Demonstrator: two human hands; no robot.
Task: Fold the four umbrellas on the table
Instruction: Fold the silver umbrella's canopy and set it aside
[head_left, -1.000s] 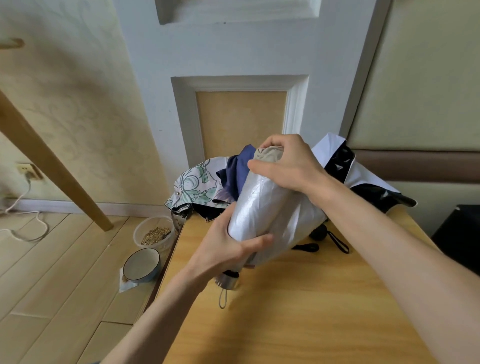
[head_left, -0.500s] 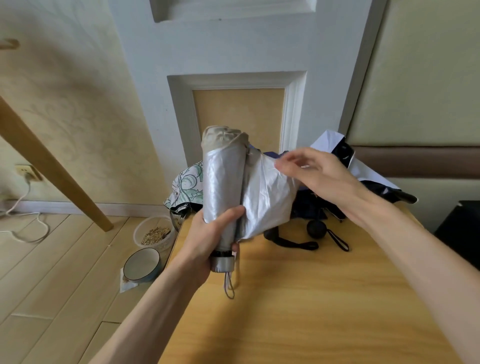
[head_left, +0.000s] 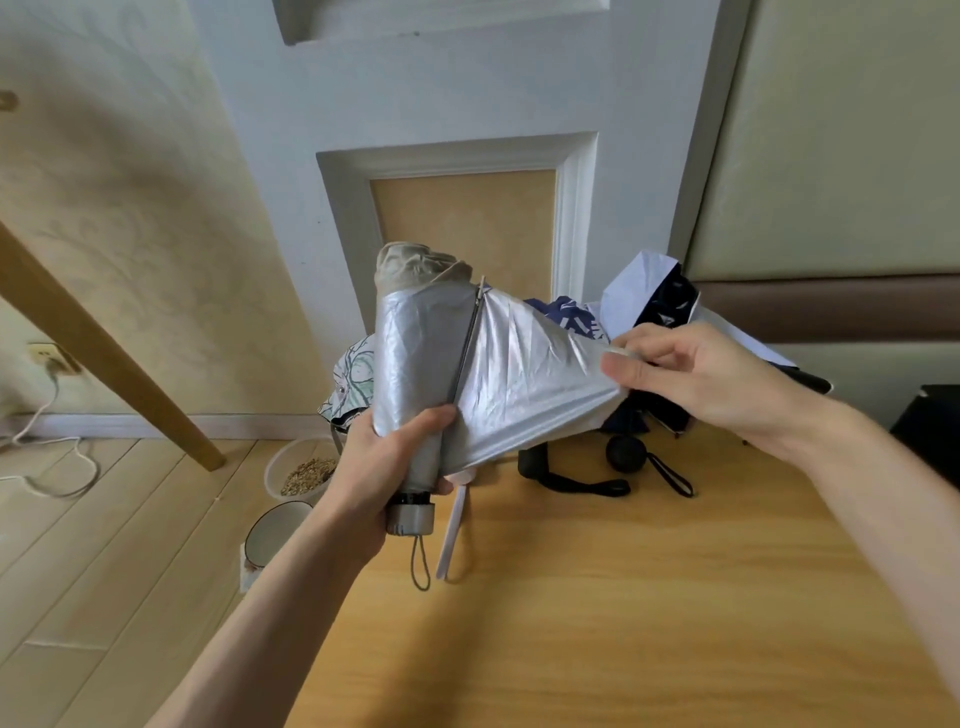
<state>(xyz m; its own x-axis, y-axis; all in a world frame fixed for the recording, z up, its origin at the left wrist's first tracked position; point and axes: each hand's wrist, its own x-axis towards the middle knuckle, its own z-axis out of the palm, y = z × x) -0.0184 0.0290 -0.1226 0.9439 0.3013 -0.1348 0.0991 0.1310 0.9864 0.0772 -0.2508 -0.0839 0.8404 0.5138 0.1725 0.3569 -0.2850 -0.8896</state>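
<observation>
Worktop (head_left: 649, 623): wooden, beneath the silver umbrella (head_left: 415, 364).
Umbrella axis: upright, handle (head_left: 410, 518) pointed down.
Left hand (head_left: 379, 467): gripped its lower end.
Right hand (head_left: 701, 374): pinched its stretched canopy (head_left: 530, 379).

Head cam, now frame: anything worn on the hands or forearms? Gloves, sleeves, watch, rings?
Nothing worn. The left hand and right hand are bare: no gloves, rings or watch visible. Both forearms are bare to the frame edge; no sleeve in view.

Readable text, labels, brands, numbers, signs: none; white markings on the navy umbrella (head_left: 571, 319) are too small and blurred to make out.
</observation>
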